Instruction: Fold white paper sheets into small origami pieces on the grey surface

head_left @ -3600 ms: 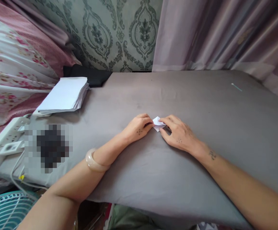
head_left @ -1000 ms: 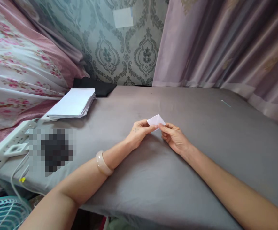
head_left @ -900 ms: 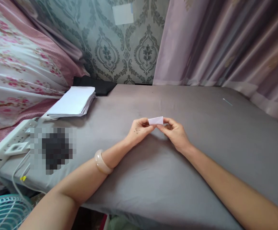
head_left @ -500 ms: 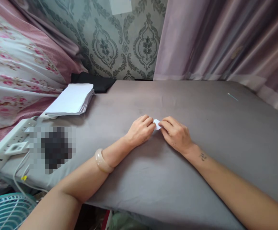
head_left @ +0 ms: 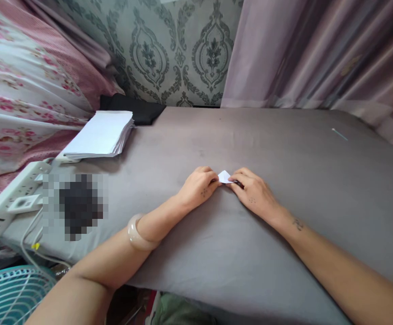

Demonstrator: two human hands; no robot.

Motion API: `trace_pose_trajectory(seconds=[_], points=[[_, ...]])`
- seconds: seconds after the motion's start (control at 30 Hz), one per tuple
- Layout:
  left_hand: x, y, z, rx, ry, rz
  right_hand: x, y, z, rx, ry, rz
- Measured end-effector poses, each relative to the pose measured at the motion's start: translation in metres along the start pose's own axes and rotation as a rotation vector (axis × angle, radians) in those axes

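Note:
A small folded piece of white paper [head_left: 224,176] is pinched between my two hands, near the middle of the grey-covered surface [head_left: 189,243]. It shows a pointed top, roughly a triangle. My left hand [head_left: 199,187] grips its left edge with thumb and fingers closed. At the right edge, my right hand [head_left: 253,187] holds it between thumb and fingertips. The fingers cover both ends of the paper, so its full shape is hidden.
A stack of white paper [head_left: 100,133] lies at the back left, before a folded black cloth [head_left: 142,112]. Left are a white power strip [head_left: 11,203] with cables and a turquoise fan [head_left: 13,293]. A thin stick [head_left: 339,134] lies far right.
The paper now shows a wider, pointed shape between my fingers. My hands have drawn slightly apart, and the left has turned a little. The camera view has tipped slightly downward.

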State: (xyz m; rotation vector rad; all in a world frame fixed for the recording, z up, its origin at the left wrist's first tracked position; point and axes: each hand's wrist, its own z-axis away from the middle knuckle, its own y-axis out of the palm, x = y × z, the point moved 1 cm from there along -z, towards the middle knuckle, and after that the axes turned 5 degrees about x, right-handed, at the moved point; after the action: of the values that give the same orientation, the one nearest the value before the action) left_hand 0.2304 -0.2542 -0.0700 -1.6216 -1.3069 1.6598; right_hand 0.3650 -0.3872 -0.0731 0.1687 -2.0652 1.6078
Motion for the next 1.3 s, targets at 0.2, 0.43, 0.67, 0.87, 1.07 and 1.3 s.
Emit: trace_pose_trajectory(seconds=[0.2, 0.43, 0.67, 0.87, 1.07, 1.3], points=[[0.004, -0.005, -0.006, -0.013, -0.207, 0.257, -0.004, 0.000, -0.005, -0.073, 0.094, -0.157], [0.002, -0.003, -0.008, -0.019, -0.287, 0.265, -0.004, 0.001, -0.009, -0.099, 0.181, -0.158], [0.002, -0.002, -0.012, -0.036, -0.388, 0.273, -0.005, 0.004, -0.013, -0.136, 0.220, -0.097], [-0.001, -0.005, -0.014, -0.008, -0.443, 0.283, -0.006, 0.003, -0.015, -0.103, 0.254, -0.057], [0.001, -0.005, -0.017, 0.007, -0.475, 0.298, -0.007, 0.002, -0.015, -0.060, 0.280, -0.040], [0.006, 0.002, -0.014, -0.001, -0.355, 0.244, -0.004, 0.004, -0.012, -0.025, 0.242, -0.065]])
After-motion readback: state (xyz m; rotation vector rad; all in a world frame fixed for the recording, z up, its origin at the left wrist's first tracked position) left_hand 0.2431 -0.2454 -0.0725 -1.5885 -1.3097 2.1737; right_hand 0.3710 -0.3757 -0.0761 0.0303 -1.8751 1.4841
